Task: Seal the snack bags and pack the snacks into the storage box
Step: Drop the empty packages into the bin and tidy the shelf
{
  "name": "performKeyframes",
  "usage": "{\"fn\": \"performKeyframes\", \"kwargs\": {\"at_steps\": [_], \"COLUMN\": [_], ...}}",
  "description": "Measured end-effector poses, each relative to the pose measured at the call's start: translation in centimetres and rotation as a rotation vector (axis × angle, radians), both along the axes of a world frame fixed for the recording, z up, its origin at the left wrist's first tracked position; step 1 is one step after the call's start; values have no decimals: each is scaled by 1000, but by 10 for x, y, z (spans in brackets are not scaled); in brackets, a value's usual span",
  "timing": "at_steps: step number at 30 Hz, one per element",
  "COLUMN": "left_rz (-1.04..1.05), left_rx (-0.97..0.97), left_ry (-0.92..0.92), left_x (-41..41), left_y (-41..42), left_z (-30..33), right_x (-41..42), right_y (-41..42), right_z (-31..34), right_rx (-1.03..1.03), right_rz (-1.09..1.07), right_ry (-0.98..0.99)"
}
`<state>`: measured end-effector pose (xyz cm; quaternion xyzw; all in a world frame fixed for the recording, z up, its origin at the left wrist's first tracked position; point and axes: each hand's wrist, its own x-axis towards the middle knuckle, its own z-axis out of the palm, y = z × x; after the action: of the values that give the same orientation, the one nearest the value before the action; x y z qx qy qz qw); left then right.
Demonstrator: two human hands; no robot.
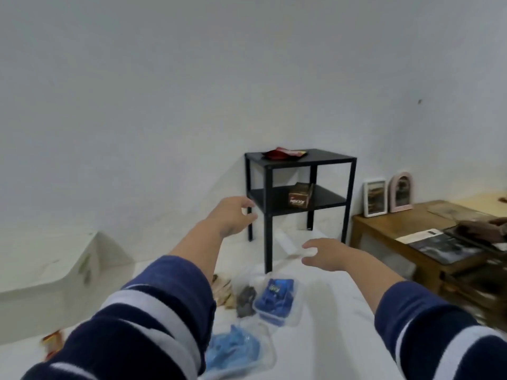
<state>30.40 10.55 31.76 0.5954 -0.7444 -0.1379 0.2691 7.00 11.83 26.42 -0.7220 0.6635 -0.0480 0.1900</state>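
White floor with blurry, seemingly blue-filled clear snack bags; left hand, right hand empty, fingers relaxed.

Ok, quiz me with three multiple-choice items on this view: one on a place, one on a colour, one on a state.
1. Where does the red bag lie?
A. on top of the black table
B. on the floor
C. on the wooden desk

2. What colour are the snacks in the clear box?
A. green
B. blue
C. yellow

3. What are the hands doing?
A. both hold bags
B. one holds the brown box
C. both reach out and hold nothing

Key: 1 A, the bag sits on the table's top shelf. 2 B, blue wrappers show through the box wall. 3 C, left hand and right hand are stretched forward, fingers loose, nothing in them.
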Motion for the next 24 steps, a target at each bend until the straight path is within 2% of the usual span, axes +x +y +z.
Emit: {"fn": "performKeyframes", "kwargs": {"at_steps": [8, 11, 17, 24], "left_rz": [-92, -95, -139, -41], "left_rx": [-244, -246, -252, -162], "left_ry": [-4, 14, 8, -225], "left_x": [-58, -79, -121, -151], "left_y": [-124, -163, -237, -319], "left_z": [59, 68, 75, 70], "right_x": [-31, -36, -36, -20], "right_y": [-98, -132, -213, -309], "right_z": [18, 18, 16, 2], "right_rx": [-86, -124, -326, -296], "right_rz": [-105, -136, -171, -194], "right_ry": [4, 12, 18, -37]}}
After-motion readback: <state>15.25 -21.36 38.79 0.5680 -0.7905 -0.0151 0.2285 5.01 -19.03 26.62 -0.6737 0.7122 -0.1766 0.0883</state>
